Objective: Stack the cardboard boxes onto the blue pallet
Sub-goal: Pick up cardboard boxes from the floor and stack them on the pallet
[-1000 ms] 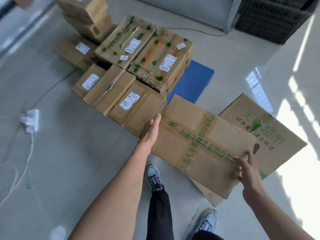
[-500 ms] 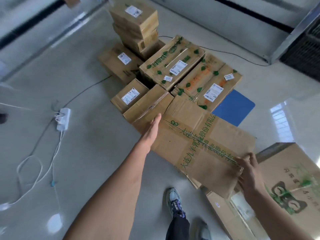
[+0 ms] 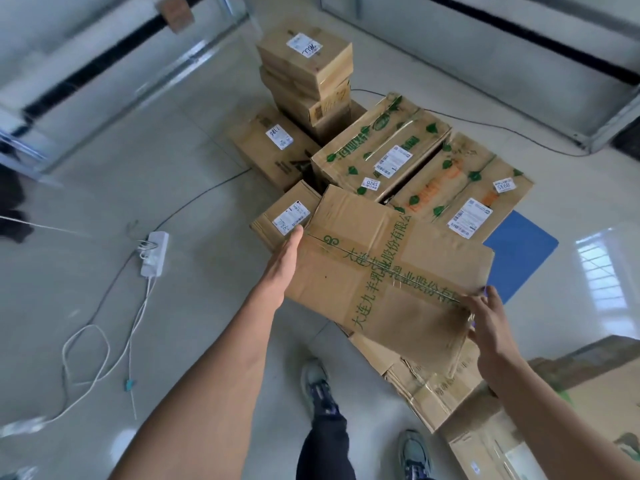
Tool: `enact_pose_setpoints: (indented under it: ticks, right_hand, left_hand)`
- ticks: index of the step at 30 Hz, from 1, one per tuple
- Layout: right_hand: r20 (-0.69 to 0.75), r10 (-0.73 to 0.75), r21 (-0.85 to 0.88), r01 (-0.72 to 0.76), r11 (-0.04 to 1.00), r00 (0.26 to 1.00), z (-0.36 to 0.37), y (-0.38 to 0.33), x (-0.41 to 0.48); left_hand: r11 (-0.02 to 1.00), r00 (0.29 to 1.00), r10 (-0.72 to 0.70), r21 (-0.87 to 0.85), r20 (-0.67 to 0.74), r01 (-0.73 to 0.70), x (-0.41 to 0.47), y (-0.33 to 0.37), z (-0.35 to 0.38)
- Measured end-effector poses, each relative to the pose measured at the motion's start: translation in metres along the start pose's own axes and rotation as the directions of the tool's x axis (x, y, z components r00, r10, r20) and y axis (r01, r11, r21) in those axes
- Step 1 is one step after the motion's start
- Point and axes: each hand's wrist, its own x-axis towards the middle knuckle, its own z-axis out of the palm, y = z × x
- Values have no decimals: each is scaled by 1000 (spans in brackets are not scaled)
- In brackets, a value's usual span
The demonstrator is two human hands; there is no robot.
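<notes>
Clearly printed in green along the top of the carried cardboard box [image 3: 388,271] is a line of Chinese characters, crossed by a second line running the other way beneath clear tape. The left hand [image 3: 282,263] lies flat against the box's left edge, fingers [image 3: 294,240] straight and pressed together. The right hand [image 3: 486,317] grips the right end, fingers curled around the edge. The box is held in the air, tilted, above the near edge of the boxes already on the blue pallet [image 3: 519,251], of which only one corner shows at the right.

On the pallet, two large boxes with green leaf marks [image 3: 377,150] lie side by side, each with a white shipping label; small stickers read "0245" and what looks like "8933". A smaller labelled box [image 3: 285,216] sits just beside the left hand, its handwritten number partly hidden. Behind, another box [image 3: 273,147] bears a label marked "1186", and a stack of three small boxes [image 3: 306,74] rises beyond it, the top label handwritten but too blurred to read.

Lower right, more crumpled boxes [image 3: 433,386] rest on the floor beside the person's two shoes. A white power strip [image 3: 154,252] with trailing cables lies on the floor at left.
</notes>
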Motion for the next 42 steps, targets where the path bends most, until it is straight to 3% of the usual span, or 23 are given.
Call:
enact_pose_setpoints:
  ticks: [10, 17, 24, 31, 42]
  right_hand:
    - [-116, 19, -101, -31, 994, 993, 152, -39, 70]
    - [-149, 135, 21, -133, 991, 980, 233, -42, 97]
    - [-133, 227, 128, -210, 969, 965, 275, -31, 110]
    - [-179, 313, 181, -282, 942, 933, 293, 5, 112]
    - [-291, 262, 172, -219, 960, 920, 339, 20, 98]
  left_hand:
    - [994, 991, -97, -47, 95, 102, 134, 30, -106]
    - [993, 980, -115, 33, 161, 111, 222, 63, -158]
    - [987, 977, -94, 143, 194, 66, 276, 82, -179]
    - [984, 945, -84, 176, 316, 28, 317, 81, -180]
    - [983, 862, -105, 186, 496, 13, 369, 63, -218]
